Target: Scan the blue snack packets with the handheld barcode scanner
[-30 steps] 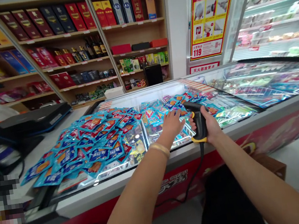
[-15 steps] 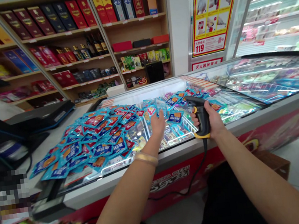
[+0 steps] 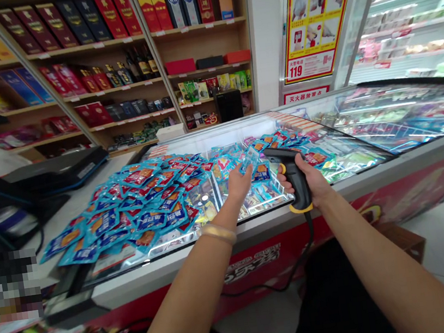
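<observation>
Near the middle of the frame, the left hand [image 3: 240, 181] pinches a pale-blue packet [image 3: 252, 156], fingers nearly together; just right, the right hand [image 3: 315, 181] is wrapped round a black scanner [image 3: 300, 184]. Best, I'd judge, to keep the packet flat, squarely facing the scanner's nose. Loose packets [image 3: 271, 141] crowd behind, a big pile [image 3: 140, 200] spreads left, and the cord [image 3: 310, 225] dangles below.

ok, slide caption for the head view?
Right hand grips a scanner, left hand holds a packet, blue packets heaped over a glass-topped freezer.
</observation>
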Demonstrator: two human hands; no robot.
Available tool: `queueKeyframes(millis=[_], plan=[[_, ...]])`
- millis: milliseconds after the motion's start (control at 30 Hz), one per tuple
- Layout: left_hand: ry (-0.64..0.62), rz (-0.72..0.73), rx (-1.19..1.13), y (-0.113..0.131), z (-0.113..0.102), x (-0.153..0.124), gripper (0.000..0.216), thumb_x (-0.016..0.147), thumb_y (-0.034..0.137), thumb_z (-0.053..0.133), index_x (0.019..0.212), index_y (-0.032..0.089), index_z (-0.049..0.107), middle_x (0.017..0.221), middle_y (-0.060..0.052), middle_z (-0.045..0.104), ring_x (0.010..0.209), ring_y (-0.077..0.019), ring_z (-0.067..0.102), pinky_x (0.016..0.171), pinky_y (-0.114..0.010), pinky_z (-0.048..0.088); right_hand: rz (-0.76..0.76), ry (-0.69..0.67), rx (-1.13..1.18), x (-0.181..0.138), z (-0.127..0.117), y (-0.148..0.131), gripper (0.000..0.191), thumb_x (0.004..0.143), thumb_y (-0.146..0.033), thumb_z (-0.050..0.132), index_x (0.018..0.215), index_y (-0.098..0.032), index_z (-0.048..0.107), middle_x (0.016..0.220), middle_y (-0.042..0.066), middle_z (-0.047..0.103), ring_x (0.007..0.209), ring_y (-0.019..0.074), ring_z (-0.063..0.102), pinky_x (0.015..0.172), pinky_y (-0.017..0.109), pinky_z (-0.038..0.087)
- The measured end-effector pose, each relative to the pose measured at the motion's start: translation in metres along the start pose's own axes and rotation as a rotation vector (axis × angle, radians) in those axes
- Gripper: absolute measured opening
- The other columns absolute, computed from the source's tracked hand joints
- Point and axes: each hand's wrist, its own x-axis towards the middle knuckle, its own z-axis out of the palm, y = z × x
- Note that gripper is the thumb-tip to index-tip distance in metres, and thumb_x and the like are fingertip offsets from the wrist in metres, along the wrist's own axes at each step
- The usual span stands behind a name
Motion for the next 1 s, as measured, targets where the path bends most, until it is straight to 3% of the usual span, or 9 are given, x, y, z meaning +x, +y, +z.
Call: queueKeyframes(millis=[300,400,500,600,733,867,1000], plan=[[-0.013,0.018,0.031,0.005,0.001,-0.002,0.051,0.087,0.042,0.06,0.126,0.008,0.062,0.089,-0.011,0.075,0.102,-0.0282,0.068,0.095,-0.04,0.05,0.021,0.033,0.012,-0.002,0.006,-0.002,0.039,0.085,-0.058,0.06,0.087,-0.02,0.058,0.07,0.002,0.06,0.047,0.0098,0.049,0.038,0.02,0.045],[0.053,0.082,0.018,0.009,0.0,-0.005,0.044,0.093,0.039,0.051,0.126,0.013,0.063,0.118,-0.012,0.071,0.119,-0.0273,0.06,0.105,-0.04,0.044,0.005,0.073,0.007,-0.002,0.009,-0.001,0.039,0.085,-0.058,0.06,0.086,-0.019,0.059,0.068,0.002,0.06,0.047,0.0098,0.05,0.038,0.019,0.046],[0.148,0.185,0.02,0.012,-0.016,-0.004,0.044,0.099,0.037,0.037,0.132,0.016,0.058,0.138,-0.012,0.059,0.131,-0.0241,0.051,0.111,-0.037,0.038,-0.023,0.101,0.002,0.001,0.017,0.006,0.042,0.083,-0.059,0.061,0.082,-0.018,0.059,0.065,0.001,0.059,0.046,0.0092,0.051,0.038,0.018,0.045],[0.22,0.341,0.18,0.015,-0.059,0.002,0.048,0.1,0.037,0.033,0.139,0.017,0.051,0.137,-0.013,0.058,0.129,-0.0243,0.051,0.111,-0.039,0.037,-0.01,0.1,0.033,0.009,0.036,0.022,0.044,0.084,-0.06,0.059,0.079,-0.017,0.06,0.063,0.001,0.058,0.045,0.0084,0.051,0.038,0.017,0.045],[0.372,0.419,0.647,0.023,-0.145,0.007,0.05,0.098,0.038,0.037,0.145,0.023,0.045,0.129,-0.015,0.058,0.118,-0.0285,0.055,0.103,-0.045,0.041,0.043,0.136,0.11,0.024,0.074,0.047,0.044,0.091,-0.057,0.052,0.076,-0.016,0.06,0.059,0.002,0.057,0.045,0.0093,0.051,0.037,0.018,0.045],[0.477,0.253,1.045,0.02,-0.22,-0.002,0.051,0.095,0.04,0.041,0.143,0.026,0.049,0.141,-0.019,0.047,0.128,-0.0372,0.047,0.105,-0.053,0.037,0.131,0.091,0.137,0.031,0.106,0.067,0.045,0.096,-0.053,0.042,0.077,-0.016,0.06,0.057,0.001,0.056,0.042,0.0095,0.049,0.037,0.019,0.044],[0.296,-0.004,1.177,-0.007,-0.257,-0.013,0.062,0.093,0.055,0.038,0.149,0.026,0.04,0.156,-0.017,0.032,0.139,-0.0438,0.033,0.11,-0.063,0.028,0.177,0.061,0.089,0.03,0.118,0.078,0.046,0.094,-0.055,0.047,0.075,-0.015,0.06,0.056,0.001,0.056,0.041,0.0084,0.049,0.037,0.017,0.044]])
